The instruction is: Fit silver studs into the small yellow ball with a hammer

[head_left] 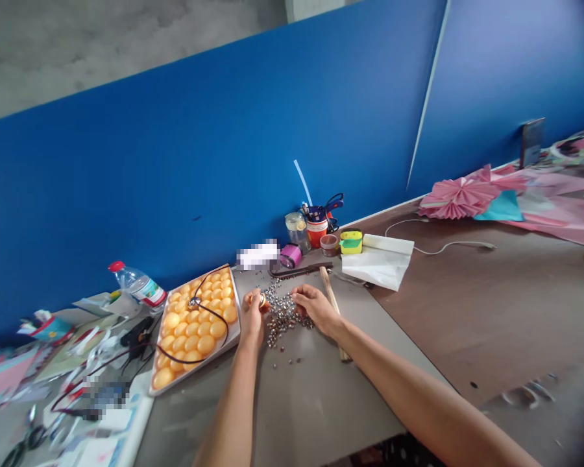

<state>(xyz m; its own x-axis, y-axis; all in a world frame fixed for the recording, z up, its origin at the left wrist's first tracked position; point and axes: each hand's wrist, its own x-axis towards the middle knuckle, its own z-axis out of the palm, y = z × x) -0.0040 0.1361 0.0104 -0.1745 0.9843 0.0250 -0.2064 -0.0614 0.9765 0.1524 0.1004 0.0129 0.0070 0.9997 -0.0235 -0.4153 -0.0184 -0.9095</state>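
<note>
Small shiny silvery beads (283, 312) lie in a loose heap on the grey table, with several strays around it. At the heap's left edge, my left hand (252, 318) is closed around a small round gold-and-white piece (262, 299); its exact kind is unclear. My right hand (316, 307) rests at the heap's right side, thumb and fingers pinched together over the beads. Whatever is between those fingertips is too small to make out. Beside my left hand lies a shallow white tray (194, 370) filled with rows of orange-yellow domes.
A dark cord with a silvery ball (193, 303) crosses the tray. A wooden stick (329, 292) lies right of the beads. Behind stand a red cup (316, 233), a jar (296, 230) and a yellow-green container (351, 242). Scissors (26, 441) and a bottle (139, 285) are left; pink paper fans (460, 196) right.
</note>
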